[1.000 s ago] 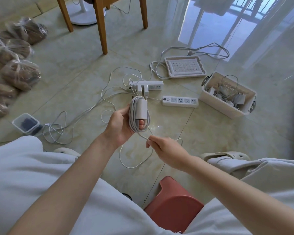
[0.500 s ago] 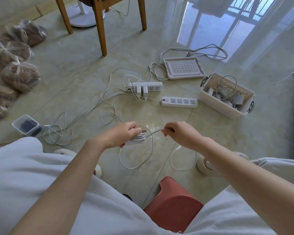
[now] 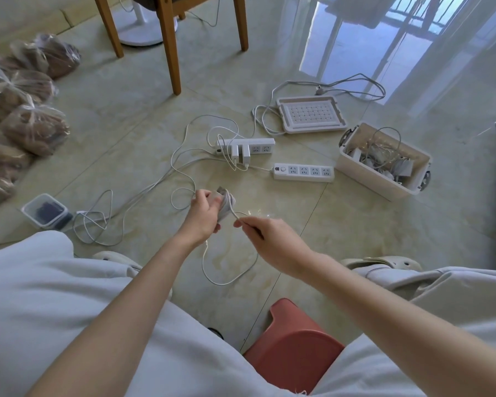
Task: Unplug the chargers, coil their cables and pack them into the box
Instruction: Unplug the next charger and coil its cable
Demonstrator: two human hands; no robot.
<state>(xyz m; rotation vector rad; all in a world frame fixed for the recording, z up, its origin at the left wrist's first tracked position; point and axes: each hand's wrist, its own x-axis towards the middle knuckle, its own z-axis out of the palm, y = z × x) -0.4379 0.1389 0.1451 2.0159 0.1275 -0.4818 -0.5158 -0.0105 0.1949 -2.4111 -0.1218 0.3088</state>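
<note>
My left hand (image 3: 203, 216) grips a white charger (image 3: 226, 204) with its cable wound around it. My right hand (image 3: 267, 239) pinches the loose stretch of that cable (image 3: 229, 276), which loops down toward the floor. Two more white chargers (image 3: 240, 155) sit plugged into the far power strip (image 3: 258, 145), their cables trailing left. A second power strip (image 3: 303, 172) lies nearer, with nothing plugged in. The white box (image 3: 364, 173) stands at the right, holding several packed chargers and cables.
The box lid (image 3: 311, 113) lies behind the strips with a cord around it. Wooden chair legs (image 3: 171, 44) and a fan base stand at the back. Plastic bags (image 3: 26, 110) line the left. A small clear container (image 3: 45, 210) lies near my left knee, a red stool (image 3: 292, 345) between my legs.
My left hand turned the charger over while my right hand swung the cable out to the right, then back in close, adding a wrap. The hanging loop is shorter.
</note>
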